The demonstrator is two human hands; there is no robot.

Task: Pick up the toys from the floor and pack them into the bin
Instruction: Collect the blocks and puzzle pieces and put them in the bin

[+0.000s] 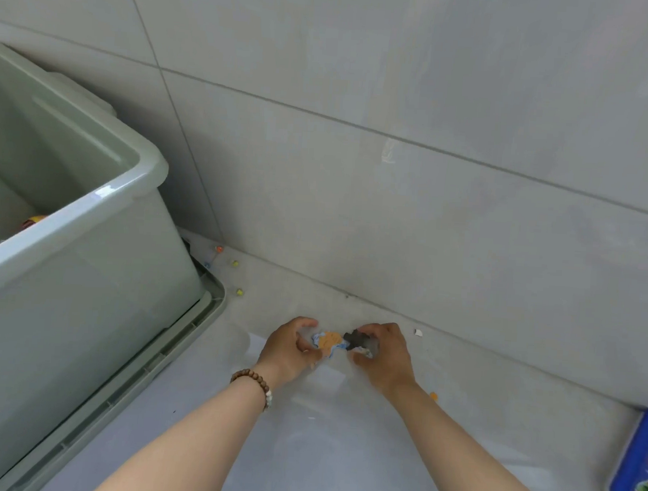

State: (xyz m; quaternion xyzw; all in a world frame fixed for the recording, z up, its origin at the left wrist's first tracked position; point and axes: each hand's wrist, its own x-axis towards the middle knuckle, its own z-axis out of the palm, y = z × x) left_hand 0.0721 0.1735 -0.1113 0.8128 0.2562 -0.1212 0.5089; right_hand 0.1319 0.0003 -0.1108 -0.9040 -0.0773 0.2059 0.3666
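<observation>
Filling the frame from ten round to three o'clock, a grey tiled wall (399, 98) meets the pale floor (340, 455), which spreads across the bottom from five to seven o'clock. At nine o'clock stands a big sage-green plastic bin (86, 268), open on top; a yellow-and-red toy (33, 220) peeks over its near rim from inside. The bin sits on what looks like its own matching lid (179, 350), whose edge juts out along the bin's foot towards seven o'clock. Both bare forearms reach up from the bottom edge, and the hands lie close together on the floor at six o'clock, near the foot of the wall. The left hand (289, 347) curls its fingers and thumb round a flat orange-and-blue piece (330, 340), while the right hand (384, 353) pinches a dark piece (354, 339); the two pieces touch between the hands, well apart from the bin. At four o'clock a blue toy board (639, 469) with coloured spots is cut off by the frame edge. A wooden bead bracelet (255, 383) circles the left wrist. Small loose beads lie just beside the lid at about eight o'clock: an orange bead (219, 249) and two yellow beads (234, 263). A white chip (418, 332) lies just right of the right hand, and an orange bit (433, 396) shows beside the right forearm.
</observation>
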